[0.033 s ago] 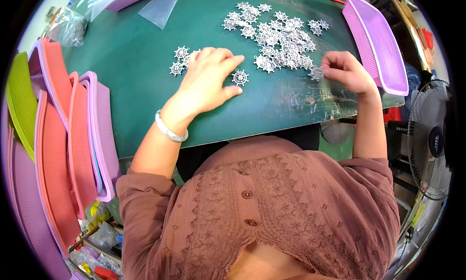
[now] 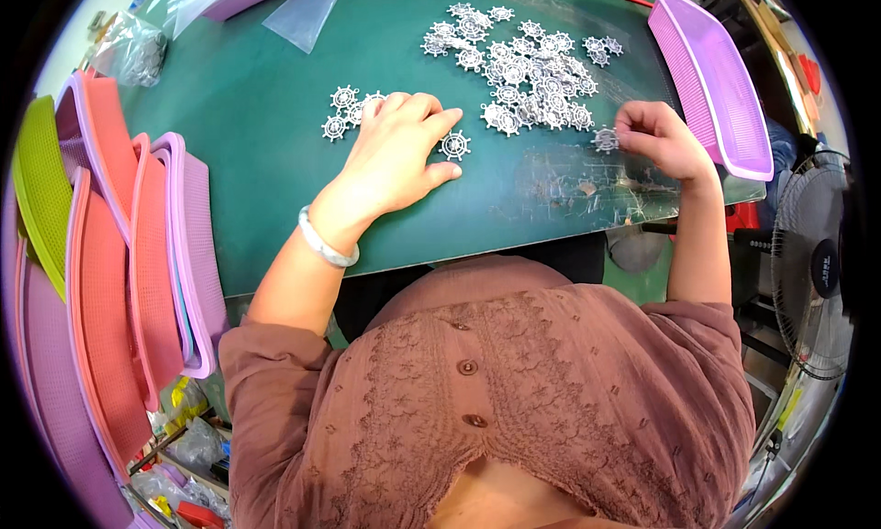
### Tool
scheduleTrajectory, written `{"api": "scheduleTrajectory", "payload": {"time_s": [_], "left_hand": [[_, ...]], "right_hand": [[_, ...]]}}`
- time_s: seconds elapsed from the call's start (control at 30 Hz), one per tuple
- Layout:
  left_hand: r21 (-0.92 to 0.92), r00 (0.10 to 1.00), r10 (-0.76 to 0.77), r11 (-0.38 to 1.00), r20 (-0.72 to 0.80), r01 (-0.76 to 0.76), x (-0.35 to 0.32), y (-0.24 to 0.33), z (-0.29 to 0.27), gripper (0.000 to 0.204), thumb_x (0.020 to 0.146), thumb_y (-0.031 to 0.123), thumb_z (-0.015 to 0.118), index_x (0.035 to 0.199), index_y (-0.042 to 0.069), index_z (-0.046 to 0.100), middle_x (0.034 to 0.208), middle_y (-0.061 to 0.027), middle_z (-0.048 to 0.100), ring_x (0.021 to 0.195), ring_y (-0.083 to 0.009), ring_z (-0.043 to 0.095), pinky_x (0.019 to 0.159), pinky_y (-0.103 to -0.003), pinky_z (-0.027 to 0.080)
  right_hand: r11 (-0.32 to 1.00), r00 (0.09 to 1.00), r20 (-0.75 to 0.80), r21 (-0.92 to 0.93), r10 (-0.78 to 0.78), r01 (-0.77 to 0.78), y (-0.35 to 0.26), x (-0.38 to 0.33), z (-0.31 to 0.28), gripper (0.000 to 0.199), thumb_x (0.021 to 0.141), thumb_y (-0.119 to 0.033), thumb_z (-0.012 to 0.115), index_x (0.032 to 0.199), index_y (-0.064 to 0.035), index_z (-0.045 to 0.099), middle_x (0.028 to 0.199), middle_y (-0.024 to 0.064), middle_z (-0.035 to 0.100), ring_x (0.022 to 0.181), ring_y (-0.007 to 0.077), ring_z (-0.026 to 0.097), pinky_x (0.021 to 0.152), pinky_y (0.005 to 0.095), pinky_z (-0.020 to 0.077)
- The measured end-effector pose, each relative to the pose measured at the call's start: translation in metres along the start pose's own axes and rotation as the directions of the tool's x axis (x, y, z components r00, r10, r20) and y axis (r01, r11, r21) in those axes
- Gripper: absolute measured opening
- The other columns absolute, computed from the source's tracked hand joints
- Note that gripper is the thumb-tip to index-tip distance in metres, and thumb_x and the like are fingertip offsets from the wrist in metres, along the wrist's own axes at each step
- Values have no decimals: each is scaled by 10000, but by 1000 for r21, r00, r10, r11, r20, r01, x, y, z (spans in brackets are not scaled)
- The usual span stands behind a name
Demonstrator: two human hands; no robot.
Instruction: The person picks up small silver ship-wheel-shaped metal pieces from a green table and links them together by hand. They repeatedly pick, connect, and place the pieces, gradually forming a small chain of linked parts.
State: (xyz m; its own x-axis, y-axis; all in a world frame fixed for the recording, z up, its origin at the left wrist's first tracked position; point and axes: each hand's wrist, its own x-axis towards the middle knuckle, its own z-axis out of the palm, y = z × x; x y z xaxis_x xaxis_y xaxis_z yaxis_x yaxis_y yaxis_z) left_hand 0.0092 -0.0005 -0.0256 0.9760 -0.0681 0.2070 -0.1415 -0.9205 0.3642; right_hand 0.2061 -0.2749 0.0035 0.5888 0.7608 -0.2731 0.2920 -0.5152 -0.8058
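Silver ship's-wheel charms lie in a loose pile (image 2: 541, 75) at the far middle of the green tabletop. Just in front of the pile's right end, my right hand (image 2: 663, 141) pinches one ship's-wheel charm (image 2: 606, 140) by its edge between thumb and forefinger. My left hand (image 2: 396, 153) rests palm down on the table, open, its thumb apart from the fingers. In the gap between that thumb and forefinger lies a single charm (image 2: 454, 144). Several more charms (image 2: 343, 112) sit beside the left fingertips, partly covered by them.
A lilac plastic basket (image 2: 711, 79) stands at the table's right edge. Pink, purple and green baskets (image 2: 110, 290) are stacked on the left. Clear plastic bags (image 2: 306, 13) lie at the back left. Beyond the right forearm is a fan (image 2: 815, 263). The tabletop (image 2: 367, 226) is scuffed near the front.
My right hand has shifted slightly to the right with the charm in its pinch. The left hand has barely moved.
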Motion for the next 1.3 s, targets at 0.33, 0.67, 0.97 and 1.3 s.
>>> {"api": "scheduleTrajectory", "payload": {"time_s": [0.33,0.67,0.97,1.3], "left_hand": [[-136,995,-36,990,-95,23,-2,4,11,160,711,36,645,862,31,590,806,-50,544,765,-214,514,699,-309,422],[-966,915,-386,259,-120,-18,-16,22,11,156,738,-73,631,831,29,558,873,-60,570,770,-112,549,684,-227,473],[-980,920,-352,-34,-174,-198,-22,25,8,165,754,-84,604,866,31,571,974,-105,570,853,-169,588,753,-276,506],[-916,941,-336,-391,47,-94,-27,16,15,172,869,73,527,1019,0,565,888,-64,594,774,-137,561,702,-255,479]], "right_hand": [[970,865,-465,-226,-189,90,35,-5,13,125,757,-92,590,802,17,549,613,34,508,577,89,462,548,239,399],[841,939,-114,420,-325,342,-38,0,99,167,806,-83,612,948,0,580,810,0,574,738,58,521,655,209,446],[758,894,-145,484,-423,437,-79,13,135,186,803,-64,604,971,11,578,814,16,580,725,57,526,656,201,453],[726,795,-283,327,-536,605,-98,22,146,83,781,16,596,862,12,612,797,46,565,679,90,587,586,205,458]]}}
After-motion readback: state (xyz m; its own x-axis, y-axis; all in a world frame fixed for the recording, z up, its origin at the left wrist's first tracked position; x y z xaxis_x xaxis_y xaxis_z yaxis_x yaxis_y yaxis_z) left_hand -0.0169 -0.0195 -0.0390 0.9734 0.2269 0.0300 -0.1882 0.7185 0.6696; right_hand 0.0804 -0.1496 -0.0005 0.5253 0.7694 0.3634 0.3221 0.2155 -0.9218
